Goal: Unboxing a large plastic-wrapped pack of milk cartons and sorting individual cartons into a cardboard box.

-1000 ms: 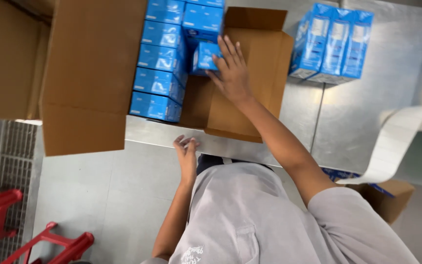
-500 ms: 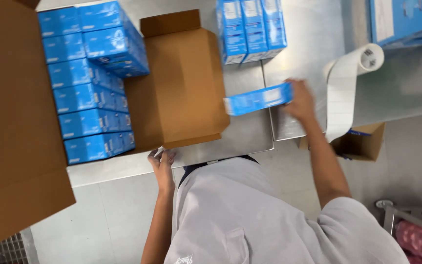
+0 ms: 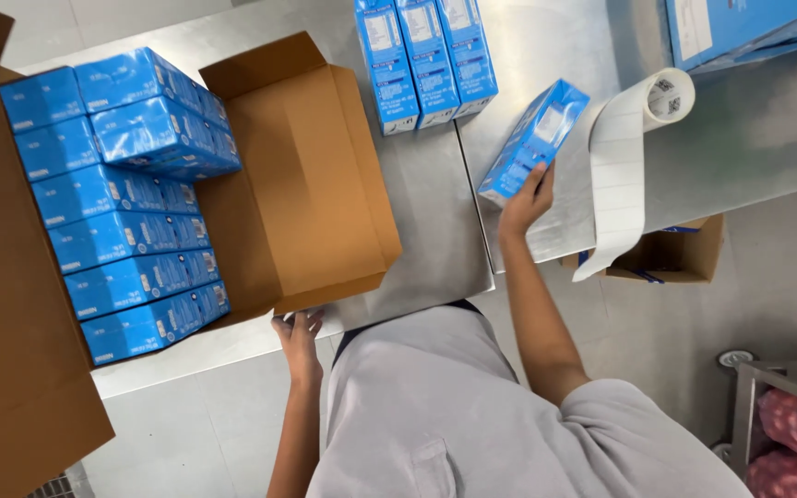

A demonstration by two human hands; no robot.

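Gripping a blue carton (image 3: 534,141) above the steel table (image 3: 435,231), the right hand (image 3: 526,198) is closed on its lower end. The left hand (image 3: 297,334) lies open-fingered at the cardboard box (image 3: 311,184) flap. The box looks over half filled with blue cartons (image 3: 122,198); three more (image 3: 426,55) stand unpacked nearby.

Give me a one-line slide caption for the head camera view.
Right hand holds a blue carton above the steel table; left hand rests at a cardboard box's flap.
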